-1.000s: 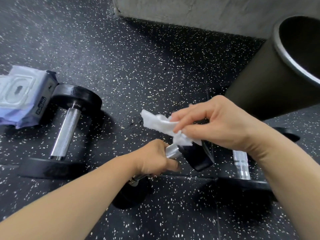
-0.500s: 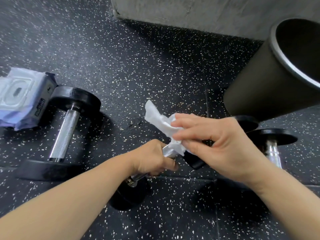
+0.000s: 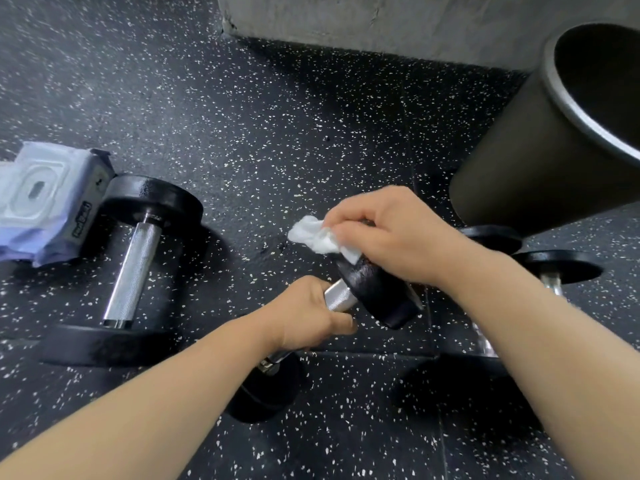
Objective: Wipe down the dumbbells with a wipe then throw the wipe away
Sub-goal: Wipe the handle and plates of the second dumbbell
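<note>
My left hand (image 3: 308,315) grips the chrome handle of a small black dumbbell (image 3: 377,299), tilted with its far head raised off the floor. My right hand (image 3: 391,233) holds a crumpled white wipe (image 3: 317,237) pressed against the top of that raised head. A second dumbbell (image 3: 133,268) lies on the floor to the left. A third dumbbell (image 3: 561,268) lies to the right, mostly hidden behind my right forearm.
A black bin (image 3: 540,161) with a metal rim stands at the right, its mouth open toward me. A pack of wipes (image 3: 45,206) lies at the far left against the second dumbbell. A grey concrete wall base (image 3: 381,26) runs along the back of the speckled rubber floor.
My right hand has slid the wipe from the handle's end up onto the top of the raised dumbbell head. My left hand keeps its grip on the handle.
</note>
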